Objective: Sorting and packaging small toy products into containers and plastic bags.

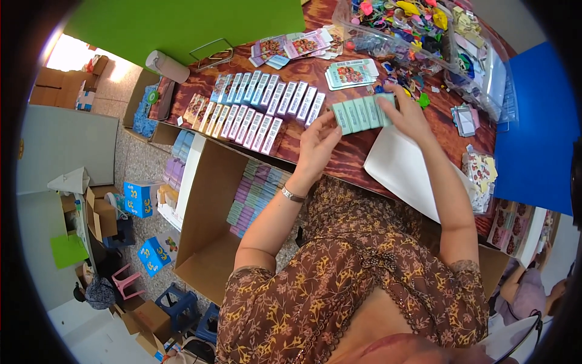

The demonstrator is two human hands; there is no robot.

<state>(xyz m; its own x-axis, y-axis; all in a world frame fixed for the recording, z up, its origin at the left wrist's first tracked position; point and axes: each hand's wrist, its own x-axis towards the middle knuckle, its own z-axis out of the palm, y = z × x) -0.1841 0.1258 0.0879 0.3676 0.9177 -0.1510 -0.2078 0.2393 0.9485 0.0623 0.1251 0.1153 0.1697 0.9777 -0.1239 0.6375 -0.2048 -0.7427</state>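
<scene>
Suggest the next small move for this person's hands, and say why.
Probably move the row of green boxes left, beside the pink boxes: the left hand and right hand grip it at opposite ends, the pink boxes stand lined up side by side too, and bare table shows next to them.

Box rows (245, 127) lie on the table (354, 150), left of the held boxes (357, 115).

I count one left hand (318, 142) and one right hand (411, 115), one row of green boxes (359, 115), two rows of other small boxes (265, 91), one white roll (167, 65), two blue cartons (138, 199), one pink stool (126, 281).
</scene>
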